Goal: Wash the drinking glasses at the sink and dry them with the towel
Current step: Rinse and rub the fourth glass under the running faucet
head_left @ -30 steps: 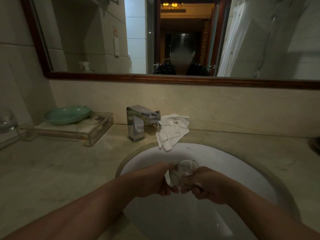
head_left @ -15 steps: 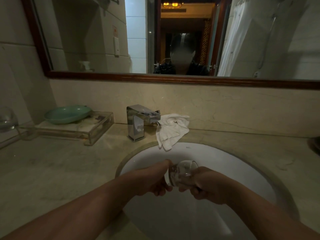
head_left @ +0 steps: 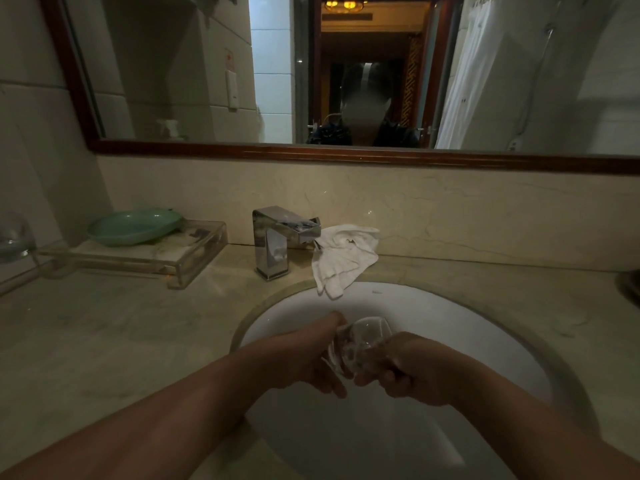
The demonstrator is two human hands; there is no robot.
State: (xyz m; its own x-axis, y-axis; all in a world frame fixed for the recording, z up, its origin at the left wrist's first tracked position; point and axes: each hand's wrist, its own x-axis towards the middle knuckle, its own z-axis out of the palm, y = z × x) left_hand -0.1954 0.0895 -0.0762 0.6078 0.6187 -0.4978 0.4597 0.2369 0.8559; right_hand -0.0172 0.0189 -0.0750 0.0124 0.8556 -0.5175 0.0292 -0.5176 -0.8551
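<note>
A clear drinking glass (head_left: 362, 342) is held tilted over the white sink basin (head_left: 467, 341). My right hand (head_left: 412, 370) grips its lower part. My left hand (head_left: 311, 355) is against the glass's left side, with fingers at or inside its mouth; the exact contact is hidden. A crumpled white towel (head_left: 346, 259) lies on the counter behind the basin, one corner hanging over the rim. Another clear glass (head_left: 14, 237) stands at the far left edge of the view.
A chrome faucet (head_left: 277, 240) stands behind the basin, left of the towel; no water stream is visible. A clear tray (head_left: 194, 258) with a green dish (head_left: 133, 226) sits at the back left. A dark object (head_left: 630, 284) sits at the right edge. A mirror hangs above.
Both hands and the glass stay over the basin. The glass has shifted slightly between the hands, as if turned a little.
</note>
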